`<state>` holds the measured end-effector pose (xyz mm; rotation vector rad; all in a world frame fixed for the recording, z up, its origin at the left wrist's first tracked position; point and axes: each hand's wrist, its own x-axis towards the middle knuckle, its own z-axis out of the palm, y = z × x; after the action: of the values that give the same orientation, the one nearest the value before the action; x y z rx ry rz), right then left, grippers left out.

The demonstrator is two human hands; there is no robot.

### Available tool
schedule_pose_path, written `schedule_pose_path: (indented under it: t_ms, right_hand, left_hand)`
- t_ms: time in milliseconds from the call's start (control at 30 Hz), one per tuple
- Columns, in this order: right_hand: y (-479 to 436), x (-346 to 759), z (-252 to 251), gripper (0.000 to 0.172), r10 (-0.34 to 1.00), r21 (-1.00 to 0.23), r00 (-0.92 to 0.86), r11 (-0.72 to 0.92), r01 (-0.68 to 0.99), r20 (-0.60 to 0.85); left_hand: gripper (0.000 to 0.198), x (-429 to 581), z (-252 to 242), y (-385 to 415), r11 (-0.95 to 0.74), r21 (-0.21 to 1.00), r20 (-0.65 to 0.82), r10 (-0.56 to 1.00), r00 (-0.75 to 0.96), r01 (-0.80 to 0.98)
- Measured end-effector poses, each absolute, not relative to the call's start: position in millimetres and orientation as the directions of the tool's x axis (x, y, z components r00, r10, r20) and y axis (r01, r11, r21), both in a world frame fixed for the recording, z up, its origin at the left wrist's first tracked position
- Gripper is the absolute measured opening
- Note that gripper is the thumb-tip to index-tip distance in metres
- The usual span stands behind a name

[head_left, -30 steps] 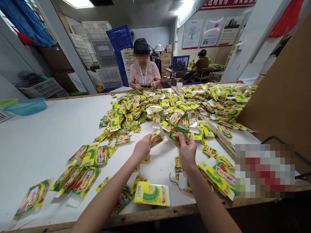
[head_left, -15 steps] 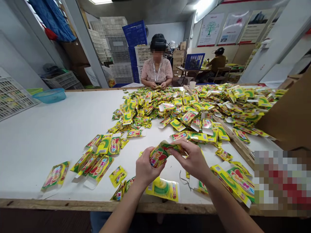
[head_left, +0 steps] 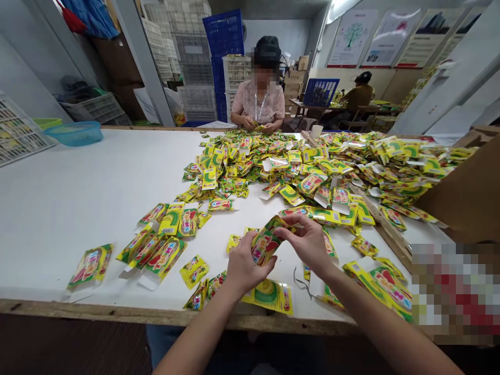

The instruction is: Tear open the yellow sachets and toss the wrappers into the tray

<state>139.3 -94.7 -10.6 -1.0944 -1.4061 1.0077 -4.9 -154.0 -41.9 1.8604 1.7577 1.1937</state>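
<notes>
At the bottom of the view, the wooden edge of the bench [head_left: 156, 315] runs across, and 2 bare forearms [head_left: 195, 333] reach over it, cut off by the frame before the elbows. A pixelated block [head_left: 455, 289] hides whatever lies at lower right. Above the edge, the left hand [head_left: 244, 263] and right hand [head_left: 307, 242] meet in mid-air, palms turned inward, holding a glossy foil sachet [head_left: 265, 242] up off the bench. The left hand's fingers [head_left: 250, 242] curl around its lower end and hide part of it, while the right hand's fingers [head_left: 287, 232] pinch narrowly at its upper corner. Its small print is too blurred to read.

Just below, a flat yellow-and-green sachet [head_left: 269, 296] lies beside a thin dark wire [head_left: 299, 281]. Loose sachets with white paper tabs scatter across the white bench top [head_left: 97, 208], thickening into a heaped pile [head_left: 250, 166]. A brown cardboard sheet [head_left: 464, 190] cuts off the right side.

Across the bench, a seated co-worker [head_left: 260, 99] handles sachets with both hands. At upper left sits a blue plastic basin [head_left: 74, 133], and behind the co-worker rise stacked blue and white crates [head_left: 223, 34]. Farther right, another person [head_left: 361, 94] sits at a table under wall posters [head_left: 353, 37].
</notes>
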Motion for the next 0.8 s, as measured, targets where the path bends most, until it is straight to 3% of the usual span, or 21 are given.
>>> schedule_pose_path:
  t_ms: [133, 200, 400, 533, 600, 667, 733, 800]
  right_hand:
    - [-102, 134, -9, 0.017, 0.86, -0.814, 0.025, 0.473, 0.336, 0.51]
    - [-107, 135, -8, 0.015, 0.843, -0.754, -0.046, 0.502, 0.423, 0.536]
    - [-128, 150, -5, 0.02, 0.861, -0.753, -0.424, 0.471, 0.459, 0.281]
    - [-128, 152, 2, 0.015, 0.84, -0.775, -0.529, 0.414, 0.477, 0.123]
    - [-122, 149, 3, 0.013, 0.85, -0.838, -0.522, 0.336, 0.43, 0.073]
    - [-116, 146, 1, 0.018, 0.91, -0.917, -0.409, 0.219, 0.332, 0.069]
    - [-112, 146, 1, 0.026, 0.956, -0.967, -0.286, 0.133, 0.219, 0.066]
    - [-110, 147, 3, 0.031, 0.957, -0.984, -0.289, 0.084, 0.158, 0.035]
  left_hand:
    - [0.044, -4, -40, -157, -0.188, 0.749, 0.361, 0.92, -0.154, 0.635]
    - [0.043, -5, -40, -158, -0.199, 0.743, 0.388, 0.906, -0.169, 0.639]
    - [0.037, -9, -42, -160, -0.292, 0.697, 0.445, 0.892, -0.077, 0.654]
    - [0.03, -8, -44, -159, -0.359, 0.677, 0.456, 0.89, 0.016, 0.642]
    - [0.032, -6, -43, -157, -0.344, 0.712, 0.441, 0.898, -0.008, 0.612]
    - [0.047, -5, -40, -155, -0.266, 0.818, 0.365, 0.925, -0.103, 0.51]
    - [0.063, -5, -38, -153, -0.143, 0.938, 0.198, 0.968, -0.151, 0.314]
    - [0.064, -5, -38, -152, -0.03, 0.993, 0.041, 0.996, -0.084, 0.117]
